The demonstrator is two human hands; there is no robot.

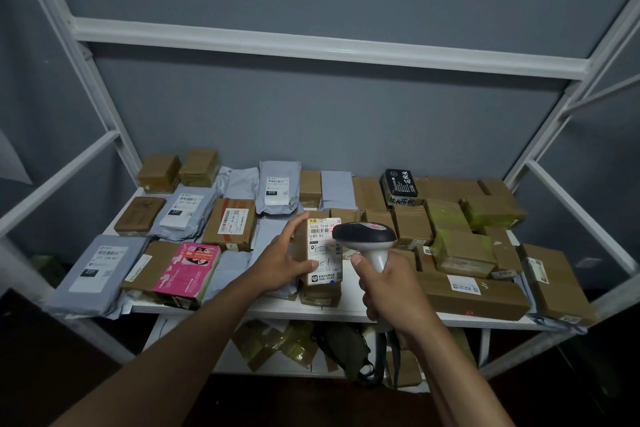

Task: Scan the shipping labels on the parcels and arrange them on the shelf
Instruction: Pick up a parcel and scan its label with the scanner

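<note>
Head view shows the left hand (282, 262) gripping a labelled parcel (320, 253) upright at the shelf's (311, 310) near middle, the right hand (388, 282) clenching the scanner (365, 239) almost against it; crowding the label could spoil the read, I'd say.

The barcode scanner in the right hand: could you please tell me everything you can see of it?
The barcode scanner is a pistol-shaped handheld unit, seemingly plastic, with a dark rounded head bearing a small red mark on top and a pale grey handle. The right hand grips the handle, fingers curled round it. The head points left, right against the white shipping label of the small brown parcel held by the left hand above the shelf. A dark cable seems to hang below the hand.
</note>
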